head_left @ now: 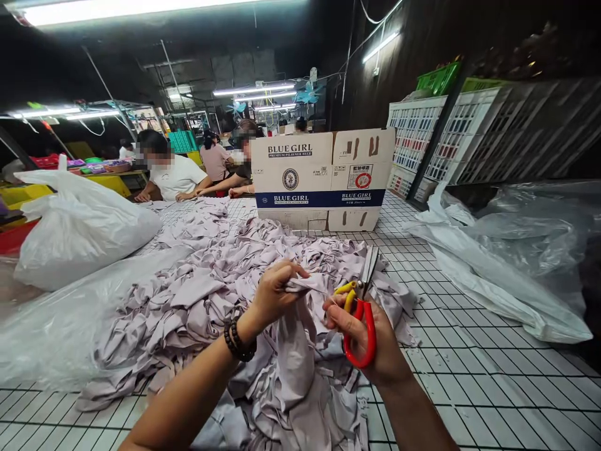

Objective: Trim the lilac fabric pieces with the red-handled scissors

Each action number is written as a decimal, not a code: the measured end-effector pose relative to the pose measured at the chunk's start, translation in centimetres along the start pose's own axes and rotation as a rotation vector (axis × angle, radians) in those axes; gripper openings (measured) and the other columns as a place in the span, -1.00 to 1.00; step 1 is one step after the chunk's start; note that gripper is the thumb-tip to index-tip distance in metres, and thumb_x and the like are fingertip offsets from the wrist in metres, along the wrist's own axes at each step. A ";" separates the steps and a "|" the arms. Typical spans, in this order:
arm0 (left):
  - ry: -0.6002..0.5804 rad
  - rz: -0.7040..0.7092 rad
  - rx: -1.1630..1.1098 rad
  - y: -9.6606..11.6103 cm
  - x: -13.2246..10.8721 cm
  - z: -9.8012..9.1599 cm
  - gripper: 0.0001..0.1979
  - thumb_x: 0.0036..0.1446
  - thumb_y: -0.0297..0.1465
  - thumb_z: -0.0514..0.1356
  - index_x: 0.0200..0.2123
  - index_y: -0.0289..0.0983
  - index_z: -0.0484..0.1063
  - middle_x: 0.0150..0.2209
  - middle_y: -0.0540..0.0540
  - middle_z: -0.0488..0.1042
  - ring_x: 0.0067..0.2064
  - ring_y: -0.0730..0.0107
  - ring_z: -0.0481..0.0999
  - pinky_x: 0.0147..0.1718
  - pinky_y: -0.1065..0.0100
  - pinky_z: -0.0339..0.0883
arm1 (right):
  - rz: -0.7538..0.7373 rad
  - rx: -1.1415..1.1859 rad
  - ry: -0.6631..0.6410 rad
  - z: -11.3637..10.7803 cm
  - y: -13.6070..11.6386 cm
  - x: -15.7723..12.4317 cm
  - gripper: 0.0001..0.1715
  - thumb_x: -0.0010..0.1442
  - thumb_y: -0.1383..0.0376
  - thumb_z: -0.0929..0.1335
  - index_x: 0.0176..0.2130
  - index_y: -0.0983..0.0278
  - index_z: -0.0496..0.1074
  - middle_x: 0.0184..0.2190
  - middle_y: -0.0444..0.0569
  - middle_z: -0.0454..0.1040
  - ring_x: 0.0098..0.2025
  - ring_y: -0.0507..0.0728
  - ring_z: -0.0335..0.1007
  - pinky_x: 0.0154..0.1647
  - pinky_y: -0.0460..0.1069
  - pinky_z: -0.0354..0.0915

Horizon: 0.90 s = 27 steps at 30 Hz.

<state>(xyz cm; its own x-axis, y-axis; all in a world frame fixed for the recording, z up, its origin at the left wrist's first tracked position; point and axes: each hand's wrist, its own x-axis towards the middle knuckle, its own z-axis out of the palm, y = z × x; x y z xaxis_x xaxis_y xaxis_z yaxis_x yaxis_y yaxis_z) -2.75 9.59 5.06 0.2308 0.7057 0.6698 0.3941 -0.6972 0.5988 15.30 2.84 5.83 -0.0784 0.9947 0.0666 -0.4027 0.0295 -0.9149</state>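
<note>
My left hand (277, 291) is closed on a pale lilac fabric piece (295, 351), which hangs down below it over the pile. A dark beaded bracelet circles that wrist. In my right hand (373, 338) is a pair of scissors (369, 319) with red handles, the blades pointing up and away. Something yellow (348, 294) sits beside the scissors' pivot; whether it is part of them I cannot tell. A narrow end of the fabric stretches toward my right fingertips. Beneath and beyond both hands spreads a large heap of similar lilac fabric pieces (197, 288).
A cardboard box (323, 181) stands upright behind the heap. White plastic bags (89, 225) lie at the left, and more plastic sheeting (498, 269) at the right of the checked table (469, 357). Co-workers (181, 175) sit at the far side. White crates (464, 131) are stacked at right.
</note>
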 end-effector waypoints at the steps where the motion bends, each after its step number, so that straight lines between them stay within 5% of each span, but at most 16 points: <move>1: 0.008 -0.055 0.032 -0.7 -1.4 0.2 -0.82 0.06 -0.35 0.27 -0.51 -0.25 0.35 -0.36 -0.09 0.54 -0.30 0.33 0.51 -0.28 0.34 0.37 | 0.002 -0.026 0.023 -0.1 0.5 0.0 -0.59 -0.07 0.16 0.55 -0.32 0.23 0.35 -0.39 -0.21 0.46 -0.49 -0.05 0.39 -0.39 -0.11 0.35; 4: 0.056 -0.198 0.121 -1.2 -6.5 0.5 -0.92 0.03 -0.41 0.26 -0.43 -0.26 0.40 -0.27 -0.13 0.50 -0.19 0.22 0.49 -0.20 0.23 0.37 | 0.031 -0.102 0.055 -0.4 2.9 -0.2 -0.54 -0.11 0.17 0.56 -0.32 0.22 0.31 -0.39 -0.21 0.47 -0.54 -0.05 0.36 -0.49 -0.13 0.31; 8: 0.222 -0.527 0.280 1.8 -12.4 -0.2 -0.74 -0.08 -0.37 0.30 -0.25 -0.28 0.43 -0.12 -0.21 0.42 -0.04 0.08 0.40 -0.07 0.10 0.30 | 0.043 -0.201 0.048 0.1 6.3 -1.1 -0.55 -0.15 0.30 0.55 -0.36 0.19 0.27 -0.41 -0.18 0.50 -0.40 0.03 0.45 -0.37 -0.11 0.35; 11: 0.056 -0.859 0.030 4.9 -14.6 -0.7 -0.70 0.05 -0.17 0.20 -0.34 -0.31 0.47 -0.37 -0.12 0.45 -0.33 0.27 0.42 -0.32 0.30 0.30 | 0.062 -0.270 -0.009 0.9 7.6 -2.4 -0.65 -0.09 0.33 0.50 -0.35 0.19 0.28 -0.41 -0.13 0.52 -0.37 0.07 0.48 -0.34 -0.08 0.37; 14: -0.218 -1.126 -0.413 6.7 -15.2 -0.6 -0.41 0.11 0.06 0.04 -0.51 -0.35 0.51 -0.66 0.01 0.29 -0.64 0.48 0.20 -0.60 0.42 0.08 | 0.027 -0.414 -0.031 1.3 7.9 -3.8 -0.70 -0.04 0.33 0.45 -0.31 0.19 0.30 -0.43 -0.13 0.49 -0.44 0.06 0.46 -0.41 -0.10 0.37; 16: -0.244 -1.201 -0.616 7.1 -15.1 -0.2 -0.36 0.09 0.11 0.03 -0.53 -0.36 0.53 -0.72 0.04 0.24 -0.69 0.53 0.14 -0.65 0.44 -0.01 | -0.039 -0.541 -0.001 1.3 7.8 -4.8 -0.70 -0.02 0.30 0.44 -0.27 0.19 0.30 -0.42 -0.12 0.49 -0.44 0.06 0.47 -0.44 -0.11 0.38; 22: 0.135 -1.254 -0.999 7.6 -14.3 1.0 -0.59 -0.09 -0.06 0.29 -0.47 -0.34 0.51 -0.59 0.02 0.33 -0.56 0.53 0.23 -0.59 0.49 0.11 | -0.180 -0.777 0.112 1.2 8.4 -7.5 -0.79 0.07 0.26 0.38 -0.23 0.17 0.34 -0.37 -0.06 0.54 -0.37 0.11 0.54 -0.39 -0.09 0.45; 27: 0.197 -1.268 -0.951 8.3 -13.6 0.4 -0.56 -0.09 -0.07 0.35 -0.39 -0.38 0.53 -0.63 0.11 0.21 -0.61 0.63 0.01 -0.65 0.52 -0.11 | -0.154 -0.713 -0.034 1.2 8.8 -8.5 -0.77 0.01 0.29 0.42 -0.27 0.18 0.37 -0.38 -0.08 0.56 -0.41 0.09 0.53 -0.40 -0.11 0.45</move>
<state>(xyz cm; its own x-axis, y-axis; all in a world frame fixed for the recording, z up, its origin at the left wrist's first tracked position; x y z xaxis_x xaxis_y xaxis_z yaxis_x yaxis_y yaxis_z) -2.28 -5.74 0.75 0.0575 0.8896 -0.4531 -0.4572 0.4270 0.7802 11.32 -5.50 -2.34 -0.1021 0.9708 0.2170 0.2791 0.2373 -0.9305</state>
